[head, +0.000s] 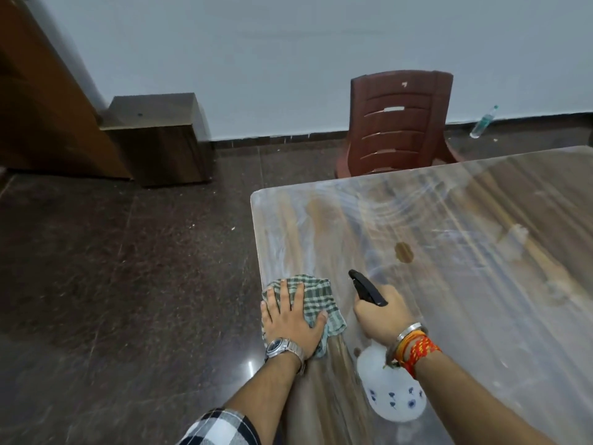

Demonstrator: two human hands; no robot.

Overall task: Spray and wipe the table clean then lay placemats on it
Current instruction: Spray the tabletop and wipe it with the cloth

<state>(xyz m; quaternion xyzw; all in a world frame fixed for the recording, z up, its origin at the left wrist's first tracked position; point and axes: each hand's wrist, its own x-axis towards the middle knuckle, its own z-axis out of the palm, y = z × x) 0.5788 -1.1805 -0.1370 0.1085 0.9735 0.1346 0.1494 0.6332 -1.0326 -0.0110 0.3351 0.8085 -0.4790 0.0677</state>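
The wooden table [465, 284] fills the right half of the view, its glossy top streaked with white smears. My left hand [288, 322] lies flat, fingers spread, pressing a green checked cloth [316, 297] onto the table near its left edge. My right hand [383, 313] grips the neck of a white spray bottle [393, 393] with blue flower prints. Its black nozzle [365, 285] points away from me across the tabletop. A small dark spot [403, 252] sits on the table beyond the nozzle. No placemats are in view.
A reddish-brown plastic chair [398, 123] stands at the table's far edge. A clear plastic bottle [483, 122] lies on the floor by the wall. A dark wooden cabinet [157, 139] stands at the back left, on dark stone floor [128, 268].
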